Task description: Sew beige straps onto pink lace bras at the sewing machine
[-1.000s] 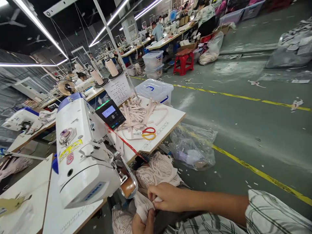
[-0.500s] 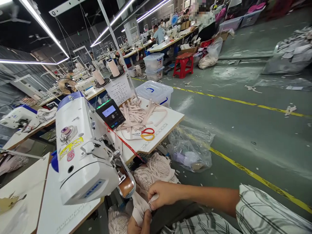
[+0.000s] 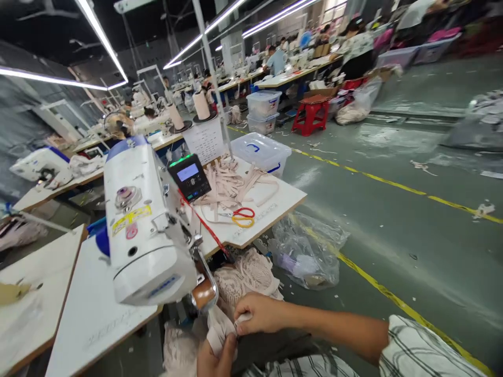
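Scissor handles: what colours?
The scissors have one red handle loop and one orange-yellow; best seen in the head view.

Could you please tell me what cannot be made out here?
All in the head view:
Left hand: wrist cut off by the bottom edge.
Pale beige cloth: partly covered by the right hand.
White paper sheet: print too small and blurred.
Black control panel: screen text too small.
White sewing machine: needle hidden behind its head.

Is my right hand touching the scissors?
Apart. The head view shows white tabletop and pale lace fabric between the right hand and the scissors.
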`<state>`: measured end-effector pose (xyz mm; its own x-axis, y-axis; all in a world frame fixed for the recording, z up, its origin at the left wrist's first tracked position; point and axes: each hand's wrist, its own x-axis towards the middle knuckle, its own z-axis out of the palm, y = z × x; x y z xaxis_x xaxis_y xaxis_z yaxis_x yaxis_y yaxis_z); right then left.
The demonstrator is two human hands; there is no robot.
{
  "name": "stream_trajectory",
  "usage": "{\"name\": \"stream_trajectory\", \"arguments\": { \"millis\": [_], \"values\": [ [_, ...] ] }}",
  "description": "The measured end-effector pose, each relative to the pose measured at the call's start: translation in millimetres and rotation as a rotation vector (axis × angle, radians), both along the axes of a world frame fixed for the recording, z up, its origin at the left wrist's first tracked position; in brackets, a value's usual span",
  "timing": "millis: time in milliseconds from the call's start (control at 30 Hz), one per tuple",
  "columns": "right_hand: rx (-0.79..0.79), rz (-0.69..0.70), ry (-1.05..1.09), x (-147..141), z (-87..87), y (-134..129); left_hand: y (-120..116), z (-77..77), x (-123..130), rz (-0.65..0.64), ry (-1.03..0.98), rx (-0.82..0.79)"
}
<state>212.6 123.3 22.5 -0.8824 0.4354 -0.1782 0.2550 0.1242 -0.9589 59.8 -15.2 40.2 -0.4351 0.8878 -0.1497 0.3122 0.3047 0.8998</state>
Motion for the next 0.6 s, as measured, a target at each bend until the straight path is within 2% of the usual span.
{"name": "stream_trajectory", "arguments": {
  "millis": [100,133,200,300,400,600],
  "values": [
    [-0.004,-0.044,0.022,2,12.6,-10,-5,23.3,-3,-0.087,-0.012,-0.031],
    [-0.016,-0.043,0.02,3,16.1,-12,-6,27.4,-6,-0.07,-0.044,-0.062],
    [-0.005,-0.104,0.021,2,18.1,-11,-7,26.1,-12,-0.054,-0.1,-0.097],
    [-0.001,-0.131,0.018,-2,14.6,-9,-11,14.2,-20,0.006,-0.205,-0.108],
    [0.003,-0.125,0.028,-2,17.8,-13,-18,12.3,-20,0.026,-0.27,-0.098],
    [0.068,-0.079,0.03,-4,26.6,-20,-21,23.1,-14,-0.023,-0.109,-0.052]
  ]
}}
